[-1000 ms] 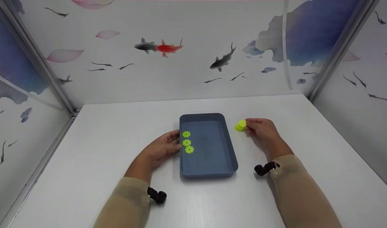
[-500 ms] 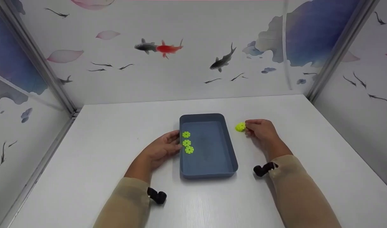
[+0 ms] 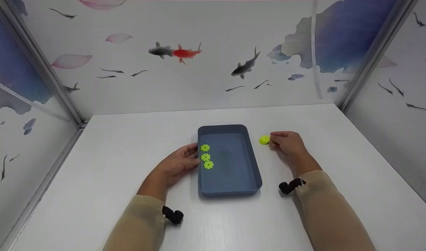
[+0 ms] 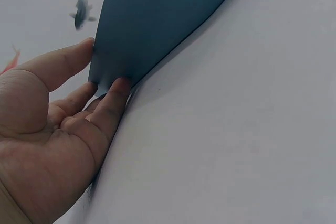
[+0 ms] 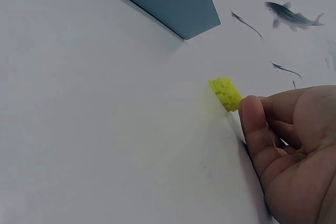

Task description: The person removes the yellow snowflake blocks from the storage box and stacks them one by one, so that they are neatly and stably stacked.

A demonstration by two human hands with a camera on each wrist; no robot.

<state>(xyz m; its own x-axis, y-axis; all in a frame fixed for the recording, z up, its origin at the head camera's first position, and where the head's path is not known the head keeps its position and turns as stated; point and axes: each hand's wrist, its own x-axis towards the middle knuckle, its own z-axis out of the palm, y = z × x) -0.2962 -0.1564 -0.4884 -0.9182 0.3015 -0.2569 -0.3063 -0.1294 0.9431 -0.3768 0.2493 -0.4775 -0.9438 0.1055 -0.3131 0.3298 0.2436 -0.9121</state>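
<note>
A grey-blue rectangular tray (image 3: 230, 164) stands on the table. Along its left inside lie 3 yellow-green interlocking discs (image 3: 205, 157), flat and notched round the edge. My left hand (image 3: 178, 163) rests its fingertips against the outside of the tray's left wall, the fingers loosely extended, as the left wrist view also shows. Right of the tray, a short stack of the same discs (image 5: 226, 94) sits on the table. The thumb and forefinger of my right hand (image 3: 287, 143) pinch a disc at the near right edge of that stack, partly covering it.
The white table (image 3: 136, 132) runs back to a wall (image 3: 213, 87) printed with fish and petals. Side panels with metal posts (image 3: 373, 59) flank it. A black wrist camera (image 3: 291, 186) sits on each sleeve.
The disc in my right fingers has come down onto the others, and the small pile now lines up as a neat stack. My left hand and the tray have stayed put.
</note>
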